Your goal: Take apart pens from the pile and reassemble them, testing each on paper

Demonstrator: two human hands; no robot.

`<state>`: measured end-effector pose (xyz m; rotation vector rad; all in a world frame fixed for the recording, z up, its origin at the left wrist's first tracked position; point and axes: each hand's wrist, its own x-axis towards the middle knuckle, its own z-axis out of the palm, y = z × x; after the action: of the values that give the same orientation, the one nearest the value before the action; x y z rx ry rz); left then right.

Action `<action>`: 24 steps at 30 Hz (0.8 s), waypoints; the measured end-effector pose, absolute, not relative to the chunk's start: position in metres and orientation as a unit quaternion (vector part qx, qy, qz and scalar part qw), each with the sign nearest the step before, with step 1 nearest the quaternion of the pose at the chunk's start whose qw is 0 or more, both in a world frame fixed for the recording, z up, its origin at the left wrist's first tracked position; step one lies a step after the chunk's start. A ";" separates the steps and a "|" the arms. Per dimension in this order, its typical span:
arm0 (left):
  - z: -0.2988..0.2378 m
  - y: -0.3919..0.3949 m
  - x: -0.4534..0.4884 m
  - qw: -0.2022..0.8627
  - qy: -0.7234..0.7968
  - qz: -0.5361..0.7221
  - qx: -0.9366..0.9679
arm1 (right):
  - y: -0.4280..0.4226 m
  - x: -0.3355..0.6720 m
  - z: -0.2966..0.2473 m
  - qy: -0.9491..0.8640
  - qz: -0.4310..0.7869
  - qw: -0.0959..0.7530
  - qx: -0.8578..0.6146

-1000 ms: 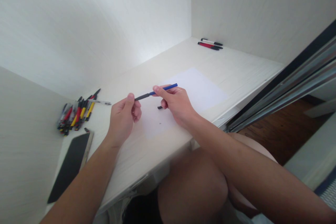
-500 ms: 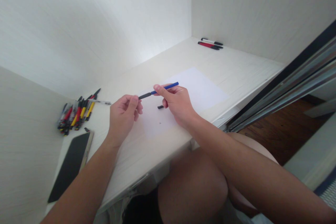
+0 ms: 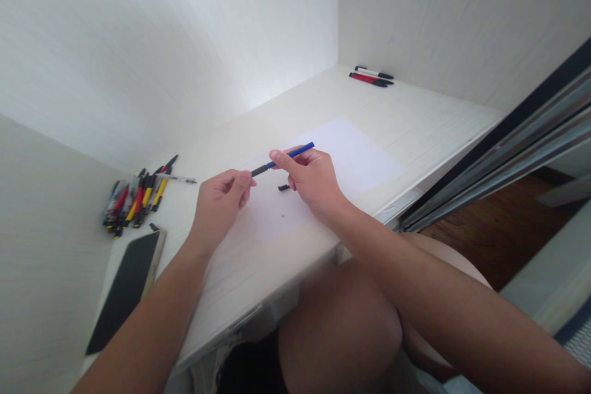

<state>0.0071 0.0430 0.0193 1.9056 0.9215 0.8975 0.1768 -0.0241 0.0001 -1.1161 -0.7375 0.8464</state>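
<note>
Between my two hands is a pen [image 3: 292,154] with a blue barrel and a black grip section, held above a white sheet of paper [image 3: 364,151]. My left hand [image 3: 225,198] pinches the black end between thumb and fingers. My right hand [image 3: 311,180] is closed around the blue barrel, whose far end sticks out past the fingers. Under my right hand a small black pen part [image 3: 283,188] shows, partly hidden by the fingers; whether it is held or lies on the paper I cannot tell. A tiny dark piece [image 3: 283,216] rests on the paper.
A pile of red, yellow, black and clear pens [image 3: 136,200] lies at the left wall, with a dark phone [image 3: 124,289] nearer me. Red and white pens [image 3: 372,77] lie in the far right corner. The desk's front edge [image 3: 272,291] runs above my legs.
My left hand has shifted slightly right, closer to my right hand, and covers more of the black grip. My right hand stays nearly in place on the blue barrel.
</note>
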 end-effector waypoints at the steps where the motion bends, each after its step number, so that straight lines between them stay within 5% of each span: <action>1: 0.019 0.044 0.006 0.372 0.367 0.360 0.773 | -0.024 0.177 0.000 -0.323 0.383 0.706 -0.502; 4: 0.017 0.047 0.004 0.351 0.370 0.387 0.769 | -0.024 0.176 0.000 -0.317 0.383 0.709 -0.500; 17: 0.023 0.044 0.008 0.589 0.349 0.291 0.668 | -0.022 0.177 -0.002 -0.345 0.381 0.697 -0.500; 20: 0.022 0.043 0.008 0.554 0.349 0.300 0.694 | -0.022 0.178 -0.003 -0.339 0.383 0.696 -0.504; 24: 0.022 0.043 0.005 0.360 0.361 0.332 0.794 | -0.021 0.177 -0.003 -0.301 0.394 0.709 -0.502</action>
<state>0.0054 0.0430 0.0217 2.0462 0.9317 0.8548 0.1770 -0.0215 -0.0026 -1.1138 -0.6685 0.8742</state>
